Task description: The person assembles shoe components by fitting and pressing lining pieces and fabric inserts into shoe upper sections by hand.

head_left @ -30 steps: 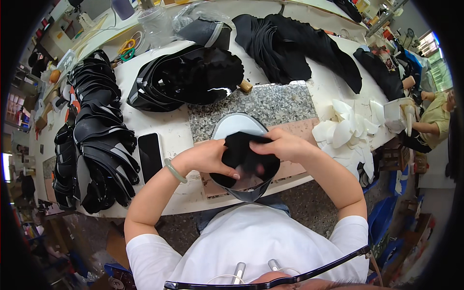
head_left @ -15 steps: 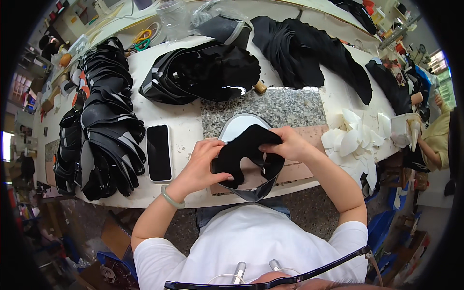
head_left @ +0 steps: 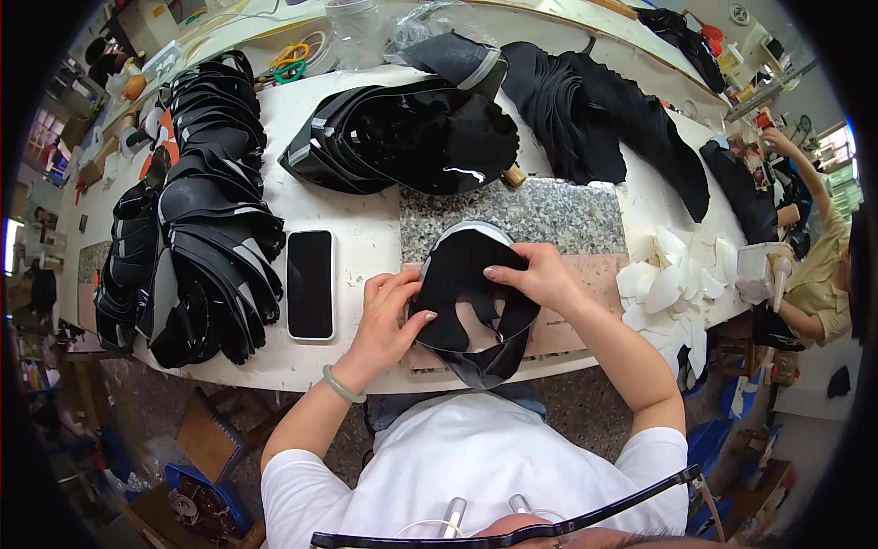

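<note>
"Both hands clamped on something?"

"Yes: the left hand has the black shoe-upper piece at its nine o'clock edge, thumb lapped over the face. The right hand pinches it near two o'clock, thumb on top as well."

"Where's that piece?"

"At the table's near edge, overlapping a pink board. Whether it rests there or is held above, I can't tell."

"And around it?"

"Take the piece as the dial's centre: speckled slab at twelve, glossy black stack at eleven, matte black stack at one, white cut pieces at three, smartphone at nine."

"Any wristwear?"

"Pale green bangle, left wrist, towards eight."
</note>
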`<state>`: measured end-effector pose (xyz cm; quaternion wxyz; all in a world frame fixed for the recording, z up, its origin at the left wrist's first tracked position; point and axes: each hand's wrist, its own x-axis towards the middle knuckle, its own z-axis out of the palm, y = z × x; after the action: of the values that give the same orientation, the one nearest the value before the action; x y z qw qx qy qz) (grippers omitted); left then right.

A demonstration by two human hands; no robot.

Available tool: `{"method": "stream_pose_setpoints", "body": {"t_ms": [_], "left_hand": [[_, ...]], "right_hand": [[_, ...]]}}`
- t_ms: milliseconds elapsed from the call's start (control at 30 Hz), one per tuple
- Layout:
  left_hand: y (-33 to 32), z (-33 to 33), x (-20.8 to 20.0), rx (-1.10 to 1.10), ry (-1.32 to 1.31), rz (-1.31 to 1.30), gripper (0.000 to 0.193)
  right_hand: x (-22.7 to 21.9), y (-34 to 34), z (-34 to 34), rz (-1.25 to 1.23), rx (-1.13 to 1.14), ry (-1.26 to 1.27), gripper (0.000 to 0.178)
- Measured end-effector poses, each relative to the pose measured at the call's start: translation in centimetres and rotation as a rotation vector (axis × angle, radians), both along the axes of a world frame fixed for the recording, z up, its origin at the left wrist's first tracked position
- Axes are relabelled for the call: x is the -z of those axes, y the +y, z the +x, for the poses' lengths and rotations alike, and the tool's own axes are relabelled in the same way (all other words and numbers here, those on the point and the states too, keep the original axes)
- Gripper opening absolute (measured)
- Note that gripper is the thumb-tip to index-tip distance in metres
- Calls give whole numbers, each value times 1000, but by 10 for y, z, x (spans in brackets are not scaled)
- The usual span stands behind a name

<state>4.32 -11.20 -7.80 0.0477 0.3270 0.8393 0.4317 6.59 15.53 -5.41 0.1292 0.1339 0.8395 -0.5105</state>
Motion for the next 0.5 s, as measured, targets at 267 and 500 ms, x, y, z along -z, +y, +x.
{"method": "stream_pose_setpoints", "body": {"t_ms": [267,500], "left_hand": [[7,2,-3,-55,9,60,38],[3,-16,-21,327,395,-306,54]], "right_hand": [[-7,-8,1,130,57,39,41],[-9,-14,0,255,87,106,44]]}}
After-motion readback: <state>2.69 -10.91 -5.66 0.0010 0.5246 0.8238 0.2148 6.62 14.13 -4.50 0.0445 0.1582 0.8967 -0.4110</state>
